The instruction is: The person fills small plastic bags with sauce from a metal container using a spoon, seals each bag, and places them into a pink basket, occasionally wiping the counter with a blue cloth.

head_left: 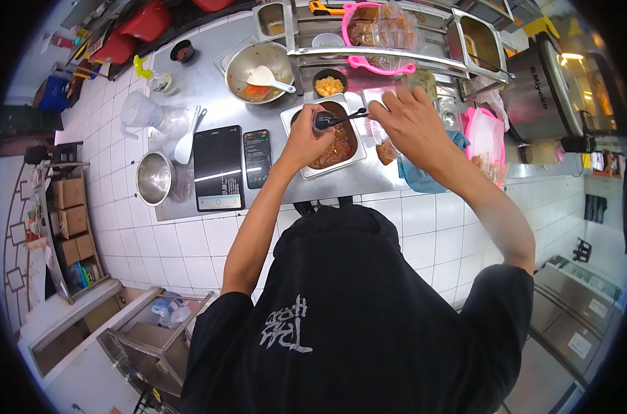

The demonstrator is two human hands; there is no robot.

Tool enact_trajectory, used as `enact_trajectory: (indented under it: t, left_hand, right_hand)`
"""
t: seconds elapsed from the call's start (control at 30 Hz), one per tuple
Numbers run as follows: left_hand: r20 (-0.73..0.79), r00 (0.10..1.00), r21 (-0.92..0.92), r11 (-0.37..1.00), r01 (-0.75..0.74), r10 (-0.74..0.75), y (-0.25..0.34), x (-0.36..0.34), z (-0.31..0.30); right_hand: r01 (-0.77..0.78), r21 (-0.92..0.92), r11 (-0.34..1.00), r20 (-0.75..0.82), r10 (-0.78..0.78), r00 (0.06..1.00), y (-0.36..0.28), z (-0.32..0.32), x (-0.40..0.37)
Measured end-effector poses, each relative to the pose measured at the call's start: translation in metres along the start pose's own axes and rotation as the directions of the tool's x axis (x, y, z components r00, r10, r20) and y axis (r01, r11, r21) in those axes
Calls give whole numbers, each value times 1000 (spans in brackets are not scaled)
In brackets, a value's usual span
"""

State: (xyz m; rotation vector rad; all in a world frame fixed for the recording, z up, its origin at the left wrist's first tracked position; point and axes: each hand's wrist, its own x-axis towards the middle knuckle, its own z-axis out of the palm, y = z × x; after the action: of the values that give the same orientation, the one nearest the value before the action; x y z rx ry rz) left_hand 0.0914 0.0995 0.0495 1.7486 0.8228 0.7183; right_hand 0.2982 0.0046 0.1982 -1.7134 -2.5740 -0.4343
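My left hand (pixel 306 140) is wrapped around a small clear plastic cup (pixel 320 128), over a square metal pan (pixel 361 150) of brown, chunky sauce (pixel 335 153). From the other side, my right hand (pixel 416 127) pinches the handle of a black spoon (pixel 349 116). The spoon's bowl end is at the mouth of the cup. Just behind the pan sits a dark bowl of yellow chopped food (pixel 329 85). Below my right hand lie a blue cloth (pixel 427 172) and a small plastic packet with brown contents (pixel 387 152).
Left of the pan lie a phone (pixel 257 160), a tablet (pixel 218 169) and a white ladle (pixel 187 141). A large metal bowl (pixel 239 65) holds a white rice paddle (pixel 266 79). A metal rack (pixel 389 54) with a pink basket (pixel 355 62) stands behind; a Miyako appliance (pixel 541 90) is at right.
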Motion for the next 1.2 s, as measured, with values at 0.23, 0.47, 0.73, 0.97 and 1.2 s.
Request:
enact_trajectory:
  t: [0.23,0.47,0.73,0.97,1.2]
  left_hand:
    - [-41,999,-25,999,-28,27,-9,1,-1]
    - [-114,992,-71,996,-60,52,-20,3,1]
    - [-127,953,-660,741,125,-274,-2,-9,-4]
    - [-59,976,-580,803,138,-210,30,-9,21]
    - [-73,995,-483,875,23,-66,52,-12,10]
  right_hand:
    - [-163,283,945,112,137,984,10,-1,-8]
    - [-409,618,672,222,351,910,6,-11,-16]
    - [-434,467,770,214,378,901,-24,81,-45]
    - [-324,877,354,33,629,777,-78,67,17]
    - [-234,972,26,150,695,703,-70,61,18]
